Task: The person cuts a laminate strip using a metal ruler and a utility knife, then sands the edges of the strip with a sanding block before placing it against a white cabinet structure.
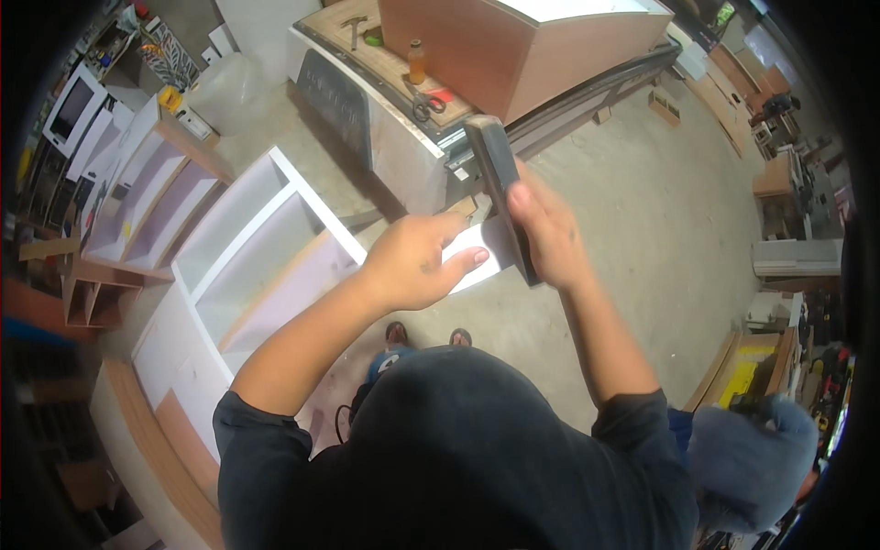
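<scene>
My left hand [412,263] is closed on a small white board [465,272], its thumb lying on top. The board is held in the air in front of my body. In my right hand [547,229] is a long dark block [496,160] with a flat, narrow shape, like a sanding block. My fingers wrap its right side, with the thumb on the near face. The block stands tilted across the board's right end and seems to touch it; the exact contact is hidden.
Ahead, a workbench [367,151] carries a wooden cabinet box [458,55], scissors [423,105], a small amber bottle [416,62] and a hammer [354,29]. A white shelf unit [275,229] lies at my left. Another person [752,463] in blue is at the lower right.
</scene>
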### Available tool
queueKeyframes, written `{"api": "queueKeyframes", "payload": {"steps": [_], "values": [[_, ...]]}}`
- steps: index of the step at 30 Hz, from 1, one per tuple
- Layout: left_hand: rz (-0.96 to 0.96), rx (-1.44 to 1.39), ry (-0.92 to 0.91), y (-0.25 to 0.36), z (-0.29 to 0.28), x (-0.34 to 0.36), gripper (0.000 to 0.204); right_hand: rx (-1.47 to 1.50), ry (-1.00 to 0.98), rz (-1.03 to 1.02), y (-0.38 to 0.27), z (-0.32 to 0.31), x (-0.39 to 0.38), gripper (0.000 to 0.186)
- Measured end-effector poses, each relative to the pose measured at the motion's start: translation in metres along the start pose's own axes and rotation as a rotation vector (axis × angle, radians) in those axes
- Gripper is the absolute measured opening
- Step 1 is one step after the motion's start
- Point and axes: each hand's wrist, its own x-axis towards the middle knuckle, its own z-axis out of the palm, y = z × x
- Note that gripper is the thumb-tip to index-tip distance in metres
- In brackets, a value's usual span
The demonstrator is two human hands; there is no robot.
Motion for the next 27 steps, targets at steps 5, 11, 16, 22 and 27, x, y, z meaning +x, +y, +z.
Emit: {"api": "queueKeyframes", "payload": {"steps": [5,11,16,22,27], "values": [[0.069,-0.092,0.111,-0.005,-0.021,0.008,0.025,0.033,-0.028,0.120,-0.011,-0.001,-0.040,0.057],[0.219,0.062,-0.048,-0.005,0.002,0.007,0.024,0.134,0.037,0.194,-0.035,-0.005,0.003,0.063],[0.208,-0.049,0.114,-0.029,-0.008,0.020,0.028,0.111,0.062,0.249,0.005,0.002,-0.052,0.066],[0.127,0.073,0.122,-0.015,0.018,0.009,0.034,-0.085,0.074,0.205,-0.001,-0.007,-0.002,0.075],[0.081,0.003,0.322,-0.057,-0.006,0.012,0.029,-0.192,-0.235,0.410,0.047,-0.033,-0.072,0.062]]}}
